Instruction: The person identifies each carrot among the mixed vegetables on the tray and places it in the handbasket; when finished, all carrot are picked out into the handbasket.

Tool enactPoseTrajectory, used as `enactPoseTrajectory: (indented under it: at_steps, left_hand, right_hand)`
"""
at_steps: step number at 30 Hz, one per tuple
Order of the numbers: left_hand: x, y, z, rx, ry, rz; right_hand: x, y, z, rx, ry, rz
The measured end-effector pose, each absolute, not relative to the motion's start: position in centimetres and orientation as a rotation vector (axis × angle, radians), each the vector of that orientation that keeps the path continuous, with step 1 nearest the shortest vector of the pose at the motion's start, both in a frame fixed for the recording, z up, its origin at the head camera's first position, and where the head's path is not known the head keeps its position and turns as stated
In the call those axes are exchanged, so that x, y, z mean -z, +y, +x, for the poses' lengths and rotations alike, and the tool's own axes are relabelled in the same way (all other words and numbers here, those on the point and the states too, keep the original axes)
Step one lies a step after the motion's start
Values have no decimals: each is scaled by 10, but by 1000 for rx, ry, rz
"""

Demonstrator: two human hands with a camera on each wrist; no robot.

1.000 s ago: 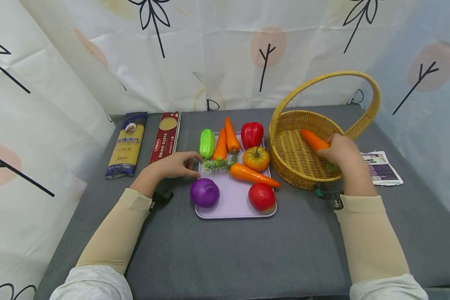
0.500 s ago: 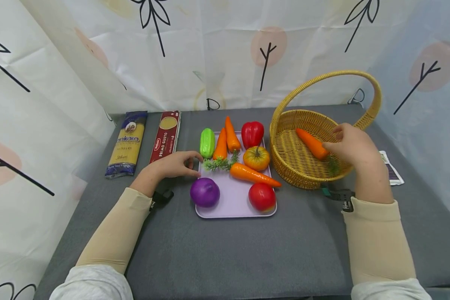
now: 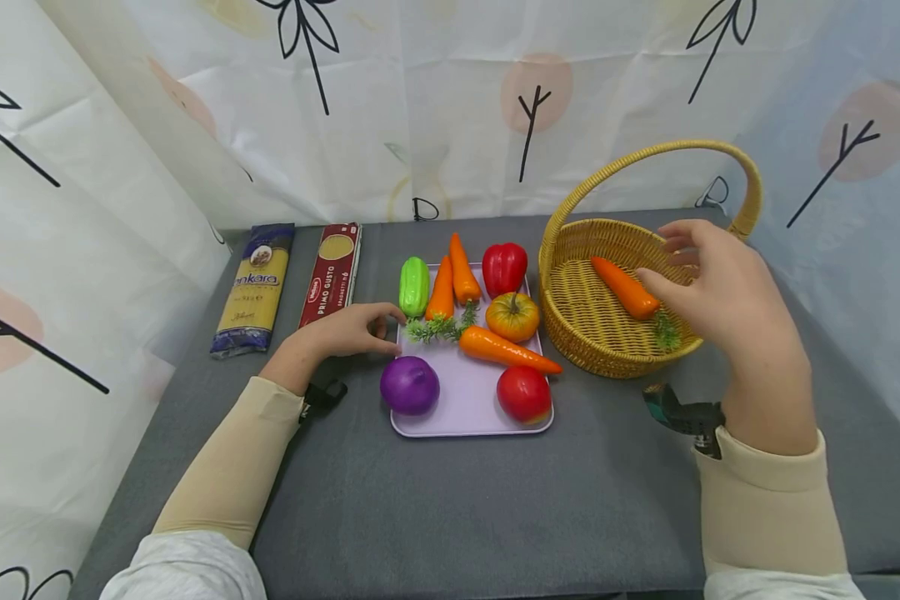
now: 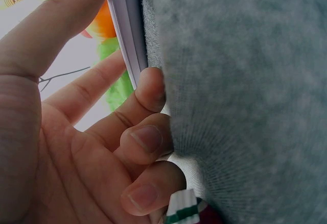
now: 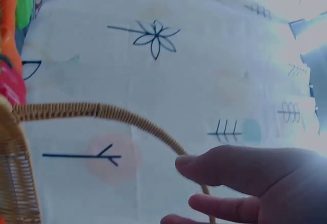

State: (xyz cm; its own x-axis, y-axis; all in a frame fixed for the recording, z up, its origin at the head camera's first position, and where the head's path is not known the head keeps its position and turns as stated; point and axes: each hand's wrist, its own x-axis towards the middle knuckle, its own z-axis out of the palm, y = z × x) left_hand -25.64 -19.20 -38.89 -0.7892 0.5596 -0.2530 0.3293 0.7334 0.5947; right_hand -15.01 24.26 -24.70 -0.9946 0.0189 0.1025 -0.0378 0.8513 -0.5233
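My right hand [image 3: 742, 300] hovers over the right side of the yellow wicker basket [image 3: 581, 348], fingers apart and holding nothing. Inside the basket lies a carrot [image 3: 621, 286] with a green top. In the right wrist view, the thumb and fingers are near the basket handle [image 5: 97, 110]; contact cannot be told. My left hand [image 3: 345, 331] rests at the left edge of the pale lilac tray [image 3: 461, 417], thumb and relaxed fingers by its rim [image 4: 127, 30]. On the tray are a purple onion [image 3: 409, 386], a tomato [image 3: 523, 394], a pumpkin [image 3: 513, 320] and a carrot [image 3: 502, 348].
More vegetables sit toward the tray's back: a cucumber [image 3: 414, 287], two carrots [image 3: 441, 292] and a red pepper [image 3: 504, 269]. A yellow-blue pasta pack [image 3: 253, 292] and a red spaghetti box [image 3: 332, 275] lie left. Patterned fabric [image 3: 457, 108] hangs behind the grey table [image 3: 450, 517].
My right hand has let go of the carrot in the basket and moved up and right, away from it. The carrot stays in the basket. My left hand has not moved.
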Motion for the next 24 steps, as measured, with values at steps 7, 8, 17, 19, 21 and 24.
enactPoseTrajectory:
  at_steps: [7, 8, 17, 19, 21, 24]
  left_hand:
    - [390, -193, -257, -757, 2516, 685]
    - [390, -193, -257, -758, 2514, 683]
    - [391, -193, -257, -754, 2513, 676]
    - [390, -193, -257, -753, 2513, 675]
    - [390, -193, -257, -753, 2514, 676]
    - [390, -193, -258, -753, 2514, 678]
  right_hand:
    - [247, 223, -144, -949, -2826, 300]
    - [248, 220, -145, -969, -2817, 349]
    - [271, 193, -157, -1007, -2922, 612]
    - [280, 186, -161, -977, -2989, 642]
    - [290, 179, -166, -942, -3048, 675]
    - [304, 169, -173, -892, -3137, 705]
